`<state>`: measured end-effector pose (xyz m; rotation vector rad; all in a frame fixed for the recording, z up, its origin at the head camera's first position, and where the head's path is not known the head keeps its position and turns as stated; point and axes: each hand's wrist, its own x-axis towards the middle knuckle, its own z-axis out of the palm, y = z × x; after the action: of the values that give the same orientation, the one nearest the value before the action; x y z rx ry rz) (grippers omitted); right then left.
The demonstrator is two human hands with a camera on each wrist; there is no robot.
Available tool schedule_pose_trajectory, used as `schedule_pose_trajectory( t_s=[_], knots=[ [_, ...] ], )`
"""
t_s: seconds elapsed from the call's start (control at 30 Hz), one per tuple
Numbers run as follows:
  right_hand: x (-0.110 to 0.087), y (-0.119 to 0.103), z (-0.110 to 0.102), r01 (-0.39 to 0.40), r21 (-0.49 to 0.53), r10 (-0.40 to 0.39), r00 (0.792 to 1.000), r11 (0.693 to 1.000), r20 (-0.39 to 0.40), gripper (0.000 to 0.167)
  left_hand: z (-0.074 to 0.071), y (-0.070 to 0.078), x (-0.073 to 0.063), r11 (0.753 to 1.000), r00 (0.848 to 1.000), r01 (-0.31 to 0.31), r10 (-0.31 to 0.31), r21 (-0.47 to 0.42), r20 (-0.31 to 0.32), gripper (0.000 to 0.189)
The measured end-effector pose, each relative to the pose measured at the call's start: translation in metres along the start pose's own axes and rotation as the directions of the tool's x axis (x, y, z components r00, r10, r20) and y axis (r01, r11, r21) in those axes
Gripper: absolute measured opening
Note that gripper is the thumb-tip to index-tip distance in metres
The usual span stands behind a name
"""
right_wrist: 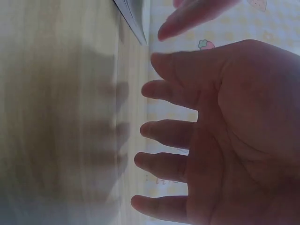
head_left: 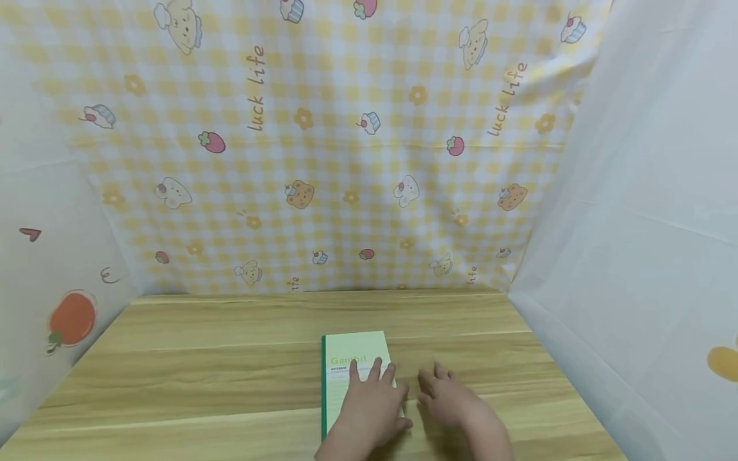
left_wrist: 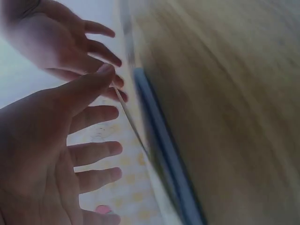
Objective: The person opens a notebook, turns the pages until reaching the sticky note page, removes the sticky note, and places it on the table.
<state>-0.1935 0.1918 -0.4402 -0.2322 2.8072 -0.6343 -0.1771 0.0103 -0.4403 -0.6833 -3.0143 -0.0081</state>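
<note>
A light green notebook (head_left: 353, 357) with a dark green spine lies shut on the wooden table (head_left: 230, 358). My left hand (head_left: 373, 390) is spread palm down over its near right part, fingers straight, holding nothing. In the left wrist view that hand (left_wrist: 79, 140) looks slightly off the surface, its thumb close to the notebook's edge (left_wrist: 161, 145). My right hand (head_left: 442, 387) is just right of the notebook, over bare wood, fingers spread. The right wrist view shows the right hand (right_wrist: 187, 140) empty, with the notebook's corner (right_wrist: 133, 18) ahead of it.
A yellow checked cloth with cartoon prints (head_left: 346, 160) hangs behind the table. White sheets close off the left side (head_left: 52, 256) and the right side (head_left: 640, 224). Bare wood stretches to the left of the notebook and behind it.
</note>
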Motion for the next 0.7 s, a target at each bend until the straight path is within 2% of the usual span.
schedule_pose_trajectory(
  t_s=[0.13,0.27,0.33,0.43,0.5,0.6,0.7],
  knots=[
    [-0.003,-0.007,0.002,0.020,0.001,-0.020,1.000,1.000,0.002,0.057,-0.015,-0.002,-0.009,1.000,1.000,-0.017,0.016,-0.015,-0.022,0.028],
    [-0.004,-0.013,0.007,0.090,-0.001,-0.090,0.996,0.996,0.011,0.061,-0.035,-0.007,-0.022,0.998,0.999,-0.021,0.018,-0.052,-0.051,0.025],
    [-0.004,-0.014,0.009,0.142,0.004,-0.142,0.989,0.990,0.026,0.061,-0.045,-0.011,-0.030,0.996,0.999,-0.008,0.004,-0.083,-0.044,0.035],
    [-0.002,-0.015,0.013,0.212,0.005,-0.212,0.976,0.977,0.049,0.058,-0.060,-0.022,-0.043,0.996,0.999,0.024,-0.028,-0.085,-0.043,0.061],
    [0.000,-0.015,0.015,0.245,-0.008,-0.244,0.968,0.970,0.055,0.056,-0.066,-0.034,-0.051,0.996,0.997,0.057,-0.061,-0.062,-0.057,0.069],
    [0.002,-0.016,0.017,0.254,-0.029,-0.252,0.966,0.967,0.059,0.052,-0.067,-0.054,-0.064,0.990,0.985,0.142,-0.143,-0.021,-0.095,0.062],
    [0.003,-0.017,0.018,0.254,-0.041,-0.251,0.966,0.966,0.067,0.052,-0.059,-0.070,-0.075,0.966,0.957,0.259,-0.255,0.009,-0.135,0.056]
  ],
)
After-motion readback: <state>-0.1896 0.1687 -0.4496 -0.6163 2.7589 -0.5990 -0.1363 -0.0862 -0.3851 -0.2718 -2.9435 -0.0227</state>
